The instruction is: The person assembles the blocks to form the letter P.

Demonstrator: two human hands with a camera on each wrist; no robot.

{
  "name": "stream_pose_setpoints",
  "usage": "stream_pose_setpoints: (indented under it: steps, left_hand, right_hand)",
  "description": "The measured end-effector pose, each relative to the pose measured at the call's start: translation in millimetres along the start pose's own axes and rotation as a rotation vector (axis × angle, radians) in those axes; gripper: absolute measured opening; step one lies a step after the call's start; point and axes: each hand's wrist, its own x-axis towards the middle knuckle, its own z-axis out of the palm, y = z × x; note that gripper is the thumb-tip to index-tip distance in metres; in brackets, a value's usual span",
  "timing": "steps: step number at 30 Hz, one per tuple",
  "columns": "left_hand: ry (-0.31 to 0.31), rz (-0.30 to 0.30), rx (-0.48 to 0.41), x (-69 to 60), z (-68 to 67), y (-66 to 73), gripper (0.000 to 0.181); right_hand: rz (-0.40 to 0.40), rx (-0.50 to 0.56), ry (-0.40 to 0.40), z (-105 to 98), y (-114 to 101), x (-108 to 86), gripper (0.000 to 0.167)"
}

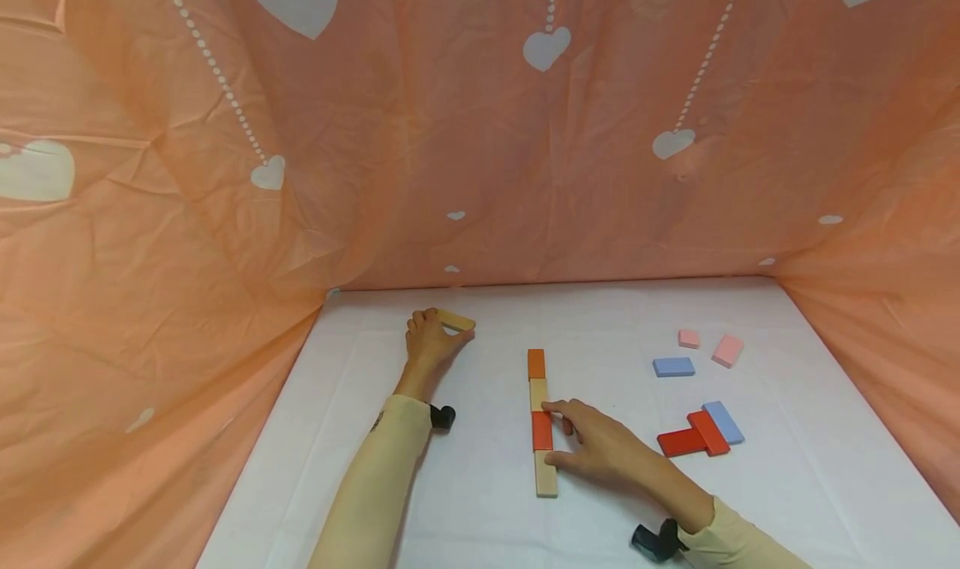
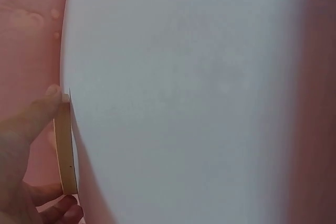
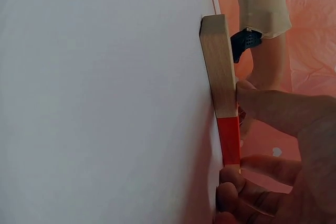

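Note:
At the back left of the table, my left hand (image 1: 431, 340) holds a plain wooden block (image 1: 455, 320) by its two ends, thumb on one and fingers on the other. That block (image 2: 64, 145) appears along its length in the left wrist view. My right hand (image 1: 603, 444) rests against the right side of a straight row of blocks. Its thumb touches the nearest plain wooden block (image 1: 546, 476); the index fingertip touches the farther plain block (image 1: 537, 395). Between these lies a red block (image 1: 542, 431). An orange block (image 1: 536, 364) forms the row's far end.
To the right lie two red blocks (image 1: 681, 442), one overlapping the other, beside a blue block (image 1: 723, 421). Farther back are another blue block (image 1: 673, 367) and two pink blocks (image 1: 727, 351). An orange curtain (image 1: 480, 177) surrounds the white table (image 1: 465, 502).

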Motion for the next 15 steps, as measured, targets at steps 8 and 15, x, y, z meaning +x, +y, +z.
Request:
stream_pose_setpoints:
  steps: [8, 15]
  left_hand:
    - [-0.017, -0.017, -0.020, 3.2, 0.7, 2.3, 0.088]
    - [-0.017, 0.007, -0.050, 0.5, -3.9, 5.1, 0.089]
  right_hand:
    - [-0.013, 0.001, 0.008, 0.5, 1.3, -0.2, 0.076]
    - [-0.033, 0.002, 0.020, 0.9, 2.4, -0.8, 0.077]
